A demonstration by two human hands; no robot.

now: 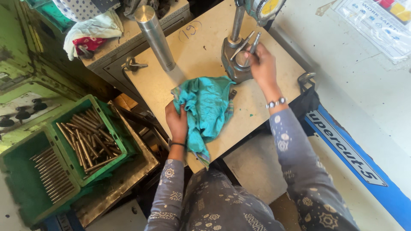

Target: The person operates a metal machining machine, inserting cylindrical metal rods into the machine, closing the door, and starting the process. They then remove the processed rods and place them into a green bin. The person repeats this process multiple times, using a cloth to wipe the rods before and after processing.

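Seen from the head camera, looking down at a small tan table (265, 102). Right hand (262, 64) up at the grey metal gauge stand (235, 64), fingers pinched tight around a thin shiny metal rod (254, 42), rod tip resting on the round base of the stand, tilted a bit. Left hand (176, 122) at the near edge of the table, fingers closed on a teal cloth (205, 107), cloth bunched up and hanging partly over the edge. Just beside the stand, touching nothing, a thick silver cylinder (155, 36) standing upright on the table. Down on the left, well apart from both hands, a green crate (109, 124) full of dull metal rods (85, 137), and next to it another green crate (21, 188) with shinier rods (51, 175) in neat rows. Top left, a white cloth (92, 30) lying on a grey cabinet (124, 55).
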